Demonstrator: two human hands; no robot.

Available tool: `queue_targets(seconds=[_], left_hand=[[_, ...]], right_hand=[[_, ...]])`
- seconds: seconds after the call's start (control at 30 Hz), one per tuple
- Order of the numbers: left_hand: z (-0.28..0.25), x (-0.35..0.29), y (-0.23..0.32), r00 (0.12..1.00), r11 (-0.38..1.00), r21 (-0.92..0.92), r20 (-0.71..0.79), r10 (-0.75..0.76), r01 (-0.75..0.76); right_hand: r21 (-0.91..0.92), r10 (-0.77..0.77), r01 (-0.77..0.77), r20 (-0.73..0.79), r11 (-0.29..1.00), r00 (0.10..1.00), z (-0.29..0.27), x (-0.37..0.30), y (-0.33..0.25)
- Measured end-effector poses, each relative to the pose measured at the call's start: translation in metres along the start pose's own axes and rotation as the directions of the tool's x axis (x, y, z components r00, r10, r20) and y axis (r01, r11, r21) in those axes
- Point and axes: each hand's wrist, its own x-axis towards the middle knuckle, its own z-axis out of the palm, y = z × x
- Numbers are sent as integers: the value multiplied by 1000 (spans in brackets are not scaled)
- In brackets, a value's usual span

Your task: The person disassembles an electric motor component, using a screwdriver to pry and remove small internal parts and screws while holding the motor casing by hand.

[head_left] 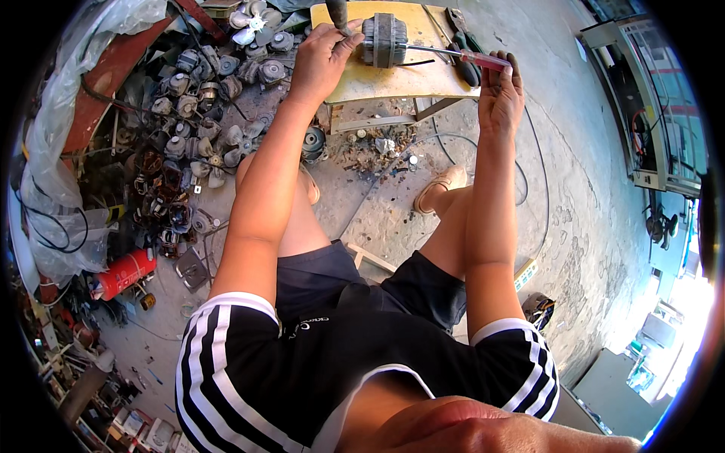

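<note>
A small pale wooden work table (393, 79) stands ahead of the seated person, beyond their knees. On it sits a ribbed grey metal motor body (384, 41), with the left hand (321, 60) against its left side. To the motor's right the right hand (500, 94) holds a red-handled steel screwdriver (461, 55), its shaft reaching left to the motor. Behind the screwdriver (near the table's far right edge) lie dark-handled pliers (462, 47). Under the table lies scattered metal scrap (374, 143). Left of the table a heap of small grey fan motors (204, 98) covers the floor, and nearer the person on that side lies a red metal cylinder (124, 273).
</note>
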Motion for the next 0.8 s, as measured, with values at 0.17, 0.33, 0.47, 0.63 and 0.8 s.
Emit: queue_targets(seconds=[0.17, 0.33, 0.47, 0.63, 0.8], left_hand=[[0, -1, -2, 1000, 1000, -3, -12, 4, -4], [1, 1, 0, 1000, 1000, 12, 8, -12, 12], [0, 1, -2, 1000, 1000, 11, 3, 1, -1], [0, 0, -1, 1000, 1000, -9, -14, 7, -7], [1, 0, -2, 1000, 1000, 16, 2, 7, -7]], right_hand=[[-74, 142, -162, -227, 984, 964, 23, -14, -5], [-26, -14, 12, -82, 1000, 997, 4, -5, 8], [-50, -44, 47, 47, 998, 998, 3, -2, 6], [-112, 95, -112, -148, 987, 984, 9, -10, 1], [-125, -2, -14, -126, 992, 992, 4, -9, 4]])
